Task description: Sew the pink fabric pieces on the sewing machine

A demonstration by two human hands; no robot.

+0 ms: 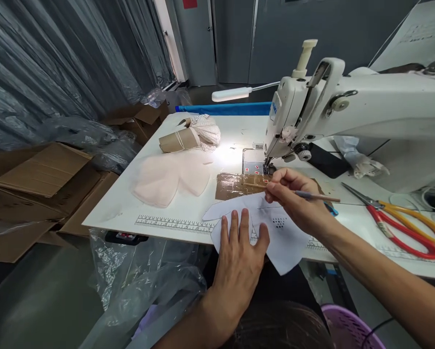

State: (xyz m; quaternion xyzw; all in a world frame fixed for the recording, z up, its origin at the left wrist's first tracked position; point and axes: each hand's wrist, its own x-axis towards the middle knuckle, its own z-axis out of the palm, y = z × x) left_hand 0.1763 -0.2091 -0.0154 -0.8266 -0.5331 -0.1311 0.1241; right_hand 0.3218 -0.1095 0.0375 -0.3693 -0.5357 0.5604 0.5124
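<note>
A: What did the step in hand ask for?

B: As I judge it, a still sheet and a light stroke. The left hand [239,257] lay flat, fingers spread, on the white cut piece of thin fabric [275,232] at lower centre of the frame, where it overhung the near edge of the white desk [188,213]. The right hand [297,198] had its grip pinching a slim grey-and-wood pencil [314,196], tip toward the brown taped cardboard strip [239,184] below the needle. Pressing close beside the line would probably have kept the fabric from creeping.

A: And the count?

B: One white industrial sewing machine [348,106] at upper right, one pair of red-and-orange handled scissors [402,218] at right, one pencil. At centre left lay pale pink moulded foam cups [169,177], seemingly two overlapping; I cannot tell exactly. Behind them was one banded roll of tan card [179,139].
</note>
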